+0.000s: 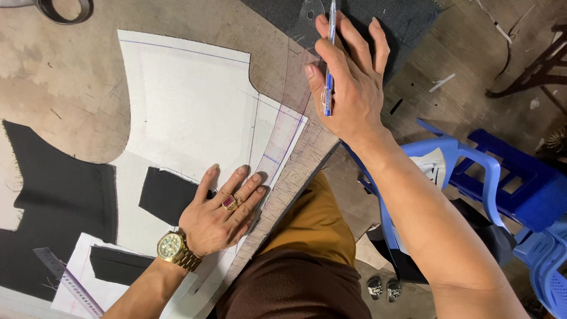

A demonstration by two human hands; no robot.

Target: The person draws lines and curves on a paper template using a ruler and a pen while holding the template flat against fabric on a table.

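Already the white paper pattern on the worn wooden table carries ruled lines along its right edge, so part of the marking looks done, though how much is left cannot be told. The left hand lies flat with fingers spread, pressing the pattern down. The right hand pinches a blue pen while resting on a clear curved ruler near the dark fabric.
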